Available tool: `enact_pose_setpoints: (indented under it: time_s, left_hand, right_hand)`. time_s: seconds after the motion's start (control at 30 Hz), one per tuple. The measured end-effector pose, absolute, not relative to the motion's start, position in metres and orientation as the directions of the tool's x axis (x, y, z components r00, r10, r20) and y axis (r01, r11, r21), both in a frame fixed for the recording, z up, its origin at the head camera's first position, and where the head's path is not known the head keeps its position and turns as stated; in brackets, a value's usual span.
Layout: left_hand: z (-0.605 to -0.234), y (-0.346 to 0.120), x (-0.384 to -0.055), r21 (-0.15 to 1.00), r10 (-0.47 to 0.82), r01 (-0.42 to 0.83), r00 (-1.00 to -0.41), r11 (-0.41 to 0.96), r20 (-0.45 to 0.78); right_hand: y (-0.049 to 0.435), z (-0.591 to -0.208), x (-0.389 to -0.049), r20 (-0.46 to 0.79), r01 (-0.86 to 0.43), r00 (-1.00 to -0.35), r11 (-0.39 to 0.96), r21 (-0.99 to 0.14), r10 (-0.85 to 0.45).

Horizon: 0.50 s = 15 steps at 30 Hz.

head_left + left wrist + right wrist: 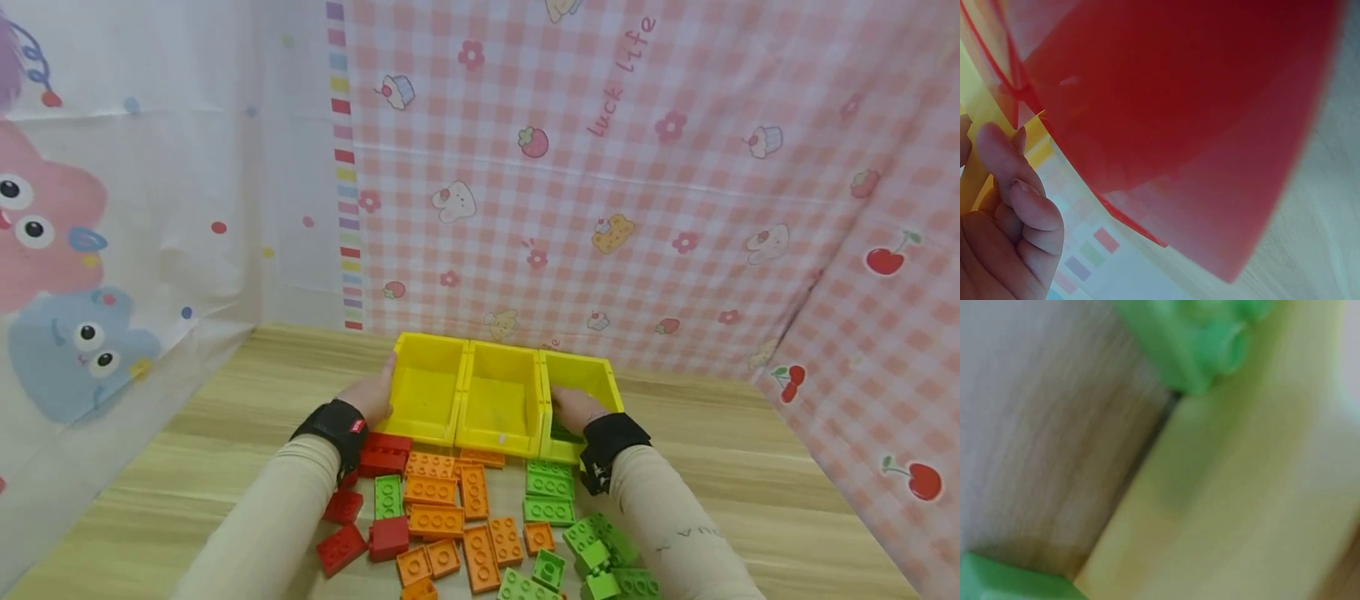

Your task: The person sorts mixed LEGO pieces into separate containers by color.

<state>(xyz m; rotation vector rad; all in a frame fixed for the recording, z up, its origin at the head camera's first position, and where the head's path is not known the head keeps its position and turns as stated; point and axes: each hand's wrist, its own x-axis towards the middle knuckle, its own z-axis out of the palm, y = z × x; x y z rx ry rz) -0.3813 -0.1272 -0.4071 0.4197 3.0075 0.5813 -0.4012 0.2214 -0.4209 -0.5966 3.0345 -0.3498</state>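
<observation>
Bins (498, 404) stand three abreast beyond loose bricks (435, 522). Left hand (371, 398) grips the outer wall of the leftmost bin (425, 392), fingers curled. Right hand (576, 408) is inside the rightmost bin (592, 379); its finger state cannot be determined.

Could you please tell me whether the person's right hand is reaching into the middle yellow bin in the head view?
No, the right hand reaches into the rightmost yellow bin.
</observation>
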Motion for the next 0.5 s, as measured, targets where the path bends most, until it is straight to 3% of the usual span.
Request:
enact_pose_setpoints:
  time_s: [0.27, 0.4, 0.5]
  left_hand:
    - [-0.403, -0.134, -0.385, 0.387, 0.291, 0.266, -0.957, 0.883, -0.006]
    - [-0.392, -0.135, -0.374, 0.369, 0.293, 0.276, -0.956, 0.887, 0.011]
    - [-0.393, -0.141, -0.382, 0.378, 0.317, 0.283, -0.948, 0.881, -0.030]
  right_hand:
    - [0.216, -0.386, -0.359, 0.145, -0.452, -0.890, 0.878, -0.157, -0.432]
    - [0.219, -0.379, -0.328, 0.248, -0.561, -0.817, 0.817, -0.132, -0.521]
    - [0.217, -0.376, -0.302, 0.259, -0.654, -0.747, 0.746, -0.124, -0.612]
